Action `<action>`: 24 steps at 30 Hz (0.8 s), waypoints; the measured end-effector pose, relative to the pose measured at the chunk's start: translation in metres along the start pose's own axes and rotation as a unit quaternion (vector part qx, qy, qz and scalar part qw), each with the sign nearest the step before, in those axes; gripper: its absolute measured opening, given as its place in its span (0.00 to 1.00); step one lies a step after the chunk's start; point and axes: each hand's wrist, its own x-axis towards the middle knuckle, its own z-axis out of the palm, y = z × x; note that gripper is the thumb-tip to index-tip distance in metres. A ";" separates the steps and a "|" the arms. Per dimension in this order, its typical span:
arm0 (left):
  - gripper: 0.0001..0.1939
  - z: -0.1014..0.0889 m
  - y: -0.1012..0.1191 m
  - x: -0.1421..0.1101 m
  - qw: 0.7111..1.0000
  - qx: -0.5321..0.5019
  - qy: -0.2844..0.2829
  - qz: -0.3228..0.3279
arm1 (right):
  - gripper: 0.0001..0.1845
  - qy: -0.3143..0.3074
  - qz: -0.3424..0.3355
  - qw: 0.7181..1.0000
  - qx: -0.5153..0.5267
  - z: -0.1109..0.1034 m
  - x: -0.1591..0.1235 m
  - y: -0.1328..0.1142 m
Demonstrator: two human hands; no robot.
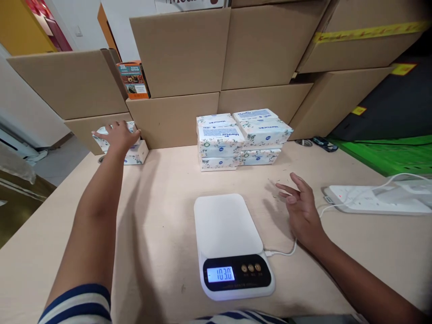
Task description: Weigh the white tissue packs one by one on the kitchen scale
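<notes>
At the far left of the table my left hand [118, 137] spans the upper of two stacked tissue packs [100, 140], its fingers and thumb curved over the sides. The lower tissue pack [137, 154] rests on the table beneath it. To the right of a white kitchen scale [226, 227], my right hand [301, 211] hovers with fingers apart and nothing in it. Nothing lies on the scale's platform, and its lit display [220, 274] reads 103.0. Behind the scale stand two side-by-side stacks of white, floral tissue packs [221, 137].
Cardboard boxes [178, 119] form a wall along the back. An orange box [133, 81] sits on one of them. A white power strip [378, 200] lies at the right, with a cable [286, 253] running to the scale. Beyond it is a green crate [378, 155].
</notes>
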 end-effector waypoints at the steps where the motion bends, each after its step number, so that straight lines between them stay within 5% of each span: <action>1: 0.34 0.001 -0.002 0.007 1.000 0.003 -0.007 -0.009 | 0.33 0.002 -0.004 1.000 -0.002 -0.001 0.000 -0.001; 4: 0.32 0.000 -0.008 0.011 1.000 0.018 -0.004 -0.005 | 0.33 0.008 -0.013 1.000 -0.012 -0.002 0.000 -0.005; 9: 0.28 -0.019 -0.013 -0.016 0.997 0.069 -0.019 0.039 | 0.34 0.015 -0.027 0.999 -0.013 -0.003 0.000 -0.008; 18: 0.35 -0.047 -0.029 -0.035 0.982 0.135 -0.065 0.114 | 0.34 0.021 -0.027 0.999 -0.025 -0.001 0.001 -0.003; 24: 0.43 -0.045 -0.016 -0.035 0.982 0.130 -0.106 0.088 | 0.33 0.027 -0.028 0.999 -0.012 -0.001 0.002 0.002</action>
